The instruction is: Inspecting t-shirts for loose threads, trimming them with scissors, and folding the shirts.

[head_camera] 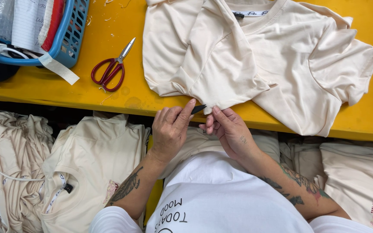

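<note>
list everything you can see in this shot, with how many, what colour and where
cream cotton T-shirt: one, cream, spread crumpled on the table, its lower edge at the near rim.
small dark thread snips: one, black, at the shirt's edge.
red-handled steel scissors: one, lying shut on the table, left of the shirt.
blue plastic basket: one, top left corner, holding papers and cloth.
yellow work table: one, across the upper half.
stacks of folded cream shirts: several, below the table, left and right.
left hand: one, holding the snips.
right hand: one, pinching the shirt's edge.
</note>
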